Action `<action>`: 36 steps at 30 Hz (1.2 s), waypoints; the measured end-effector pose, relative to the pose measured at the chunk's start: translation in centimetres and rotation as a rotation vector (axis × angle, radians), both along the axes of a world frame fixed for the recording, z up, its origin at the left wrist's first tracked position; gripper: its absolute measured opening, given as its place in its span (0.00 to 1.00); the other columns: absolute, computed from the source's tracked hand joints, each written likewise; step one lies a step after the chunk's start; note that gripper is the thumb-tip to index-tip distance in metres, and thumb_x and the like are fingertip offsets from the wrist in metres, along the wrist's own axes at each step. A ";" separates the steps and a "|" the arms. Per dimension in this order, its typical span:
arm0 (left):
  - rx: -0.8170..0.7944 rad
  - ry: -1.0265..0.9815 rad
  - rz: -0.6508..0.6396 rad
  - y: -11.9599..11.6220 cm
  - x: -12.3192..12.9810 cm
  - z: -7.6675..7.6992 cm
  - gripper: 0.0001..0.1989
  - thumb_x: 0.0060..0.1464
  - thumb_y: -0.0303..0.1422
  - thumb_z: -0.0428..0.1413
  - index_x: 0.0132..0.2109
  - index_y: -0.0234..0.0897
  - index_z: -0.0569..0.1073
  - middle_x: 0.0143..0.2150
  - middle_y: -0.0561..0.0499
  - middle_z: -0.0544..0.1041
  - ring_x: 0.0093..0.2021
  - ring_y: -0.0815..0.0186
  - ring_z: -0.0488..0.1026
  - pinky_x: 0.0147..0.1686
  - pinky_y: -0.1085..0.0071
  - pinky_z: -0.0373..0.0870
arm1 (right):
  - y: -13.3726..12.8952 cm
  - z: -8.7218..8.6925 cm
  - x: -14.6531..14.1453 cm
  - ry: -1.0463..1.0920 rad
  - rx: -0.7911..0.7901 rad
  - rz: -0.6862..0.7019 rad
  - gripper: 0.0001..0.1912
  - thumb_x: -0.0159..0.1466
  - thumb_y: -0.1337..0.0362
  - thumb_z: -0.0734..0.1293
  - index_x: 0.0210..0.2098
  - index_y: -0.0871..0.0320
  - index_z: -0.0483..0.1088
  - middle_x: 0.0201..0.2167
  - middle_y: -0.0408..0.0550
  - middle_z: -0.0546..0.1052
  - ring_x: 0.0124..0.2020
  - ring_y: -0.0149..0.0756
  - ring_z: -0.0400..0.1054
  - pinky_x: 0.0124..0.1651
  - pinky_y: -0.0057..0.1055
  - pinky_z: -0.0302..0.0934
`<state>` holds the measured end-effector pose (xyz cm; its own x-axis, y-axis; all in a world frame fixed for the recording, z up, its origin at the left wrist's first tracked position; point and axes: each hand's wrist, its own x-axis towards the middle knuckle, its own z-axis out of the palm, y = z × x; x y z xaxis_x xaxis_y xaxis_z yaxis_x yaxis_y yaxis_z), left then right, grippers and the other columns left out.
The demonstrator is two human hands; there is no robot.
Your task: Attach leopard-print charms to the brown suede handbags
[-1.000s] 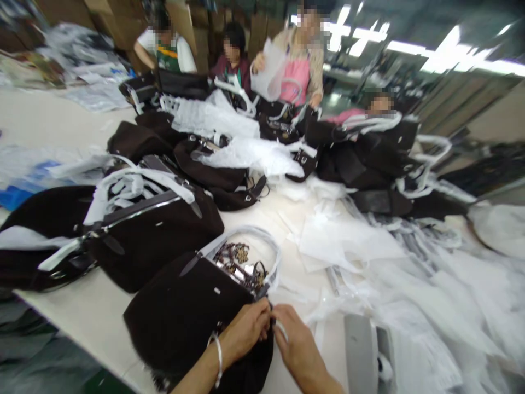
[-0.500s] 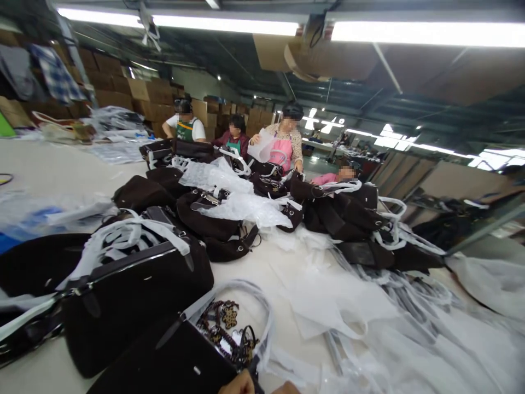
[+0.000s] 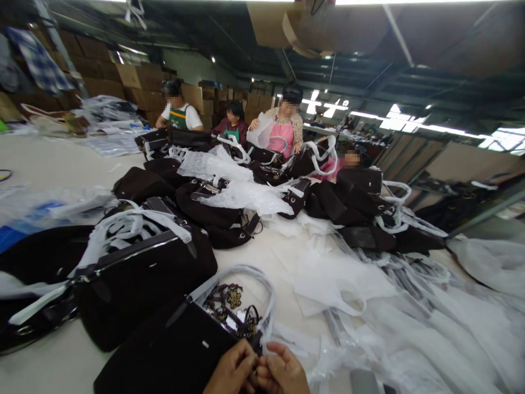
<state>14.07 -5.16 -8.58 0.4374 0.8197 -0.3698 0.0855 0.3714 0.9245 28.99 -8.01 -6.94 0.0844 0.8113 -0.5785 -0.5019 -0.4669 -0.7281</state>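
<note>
At the bottom of the view my left hand (image 3: pixel 233 365) and my right hand (image 3: pixel 284 368) meet, fingertips pinched together. Whatever is between them is too small or hidden to name. Both are at the right end of a dark handbag (image 3: pixel 176 347) lying close to me. A handle wrapped in white material (image 3: pixel 268 290) arches up from this bag. Inside the arch lie several dark braided cords or chains with flower-shaped metal charms (image 3: pixel 234 297). A second dark handbag (image 3: pixel 143 290) with white-wrapped handles stands to the left, behind the near one.
More dark bags (image 3: pixel 348 202) are piled across the table (image 3: pixel 262 262). Clear plastic wrap (image 3: pixel 250 198) lies over some. White sheets and plastic bags (image 3: pixel 410 323) spread over the right side. Several co-workers (image 3: pixel 283 128) are at the far side, with cardboard boxes (image 3: pixel 143 82) stacked behind.
My hands have come further up into view, fingertips together beside the near bag. The view has tipped downward slightly. Across the table, a bag with white-wrapped handles is now raised before the person in pink.
</note>
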 end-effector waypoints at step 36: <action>0.330 0.278 0.050 -0.6 -0.4 3.6 0.09 0.57 0.30 0.50 0.30 0.35 0.71 0.27 0.55 0.71 0.29 0.71 0.66 0.33 0.75 0.61 | -1.1 0.9 -1.0 -0.563 0.177 0.111 0.11 0.55 0.57 0.73 0.33 0.58 0.78 0.32 0.46 0.80 0.37 0.37 0.71 0.45 0.34 0.64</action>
